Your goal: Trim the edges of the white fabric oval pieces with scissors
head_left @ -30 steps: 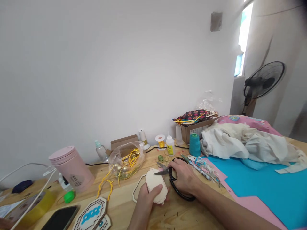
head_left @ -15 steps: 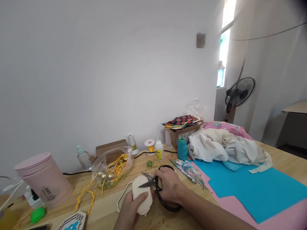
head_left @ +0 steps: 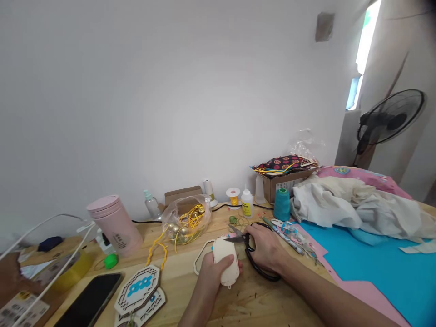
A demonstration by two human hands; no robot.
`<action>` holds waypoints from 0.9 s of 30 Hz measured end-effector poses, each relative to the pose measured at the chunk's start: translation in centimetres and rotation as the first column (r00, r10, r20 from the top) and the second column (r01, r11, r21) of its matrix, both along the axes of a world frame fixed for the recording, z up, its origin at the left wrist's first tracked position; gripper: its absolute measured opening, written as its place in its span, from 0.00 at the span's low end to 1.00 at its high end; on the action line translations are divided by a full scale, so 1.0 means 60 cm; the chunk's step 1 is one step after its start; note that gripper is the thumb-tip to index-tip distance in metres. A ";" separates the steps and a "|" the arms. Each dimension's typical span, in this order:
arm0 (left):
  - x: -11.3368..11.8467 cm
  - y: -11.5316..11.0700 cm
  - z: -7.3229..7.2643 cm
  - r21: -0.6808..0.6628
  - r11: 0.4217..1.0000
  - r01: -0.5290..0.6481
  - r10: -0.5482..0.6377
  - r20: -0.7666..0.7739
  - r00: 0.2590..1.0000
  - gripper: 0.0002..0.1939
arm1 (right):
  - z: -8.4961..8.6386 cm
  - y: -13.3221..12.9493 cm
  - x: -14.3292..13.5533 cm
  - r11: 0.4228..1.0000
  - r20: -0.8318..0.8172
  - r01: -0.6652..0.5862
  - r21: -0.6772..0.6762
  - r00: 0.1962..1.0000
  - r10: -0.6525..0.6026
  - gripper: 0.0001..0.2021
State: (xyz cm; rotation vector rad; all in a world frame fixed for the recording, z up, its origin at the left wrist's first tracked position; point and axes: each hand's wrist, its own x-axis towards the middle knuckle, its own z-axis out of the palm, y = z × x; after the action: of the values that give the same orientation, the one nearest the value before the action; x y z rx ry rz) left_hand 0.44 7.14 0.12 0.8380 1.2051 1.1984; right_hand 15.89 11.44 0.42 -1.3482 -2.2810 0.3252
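Note:
My left hand (head_left: 215, 272) is closed on a cream, rounded flat piece (head_left: 225, 256), its thumb across the front. Black-handled scissors (head_left: 250, 250) are in my right hand (head_left: 267, 249), fingers wrapped round the handles. Their blades are parted, and one lies over the top of the cream piece. Behind my left hand a thin cream frame (head_left: 197, 260) rests on the wood. A green thread bundle (head_left: 233, 220) lies just beyond the scissors.
Left: a pink canister (head_left: 117, 227), a phone (head_left: 90, 299) and patterned octagonal pieces (head_left: 139, 290). Behind: a bag of golden bells (head_left: 180, 229), a glue bottle (head_left: 247, 203) and teal thread (head_left: 282, 205). Right: blue sheets (head_left: 374, 268) and white cloth (head_left: 340, 200).
The view has turned left, so things appear further right and more of the phone and octagonal pieces shows. Both hands keep their hold on the cream piece and the scissors.

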 end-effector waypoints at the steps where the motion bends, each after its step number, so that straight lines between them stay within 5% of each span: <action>1: 0.001 -0.001 0.002 0.000 1.000 0.001 -0.001 0.000 1.000 0.13 | 0.001 -0.001 -0.001 1.000 0.000 -0.005 -0.002 1.000 0.005 0.12; 27: 0.004 -0.008 0.013 0.024 1.000 -0.013 0.013 -0.023 1.000 0.08 | 0.010 -0.008 0.001 0.999 0.052 -0.045 0.007 0.998 0.044 0.12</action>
State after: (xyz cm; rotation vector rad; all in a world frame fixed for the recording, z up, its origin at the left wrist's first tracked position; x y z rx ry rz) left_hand 0.69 6.64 0.90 0.8651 1.2188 1.2189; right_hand 15.95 10.98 1.01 -1.3181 -2.3554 0.2976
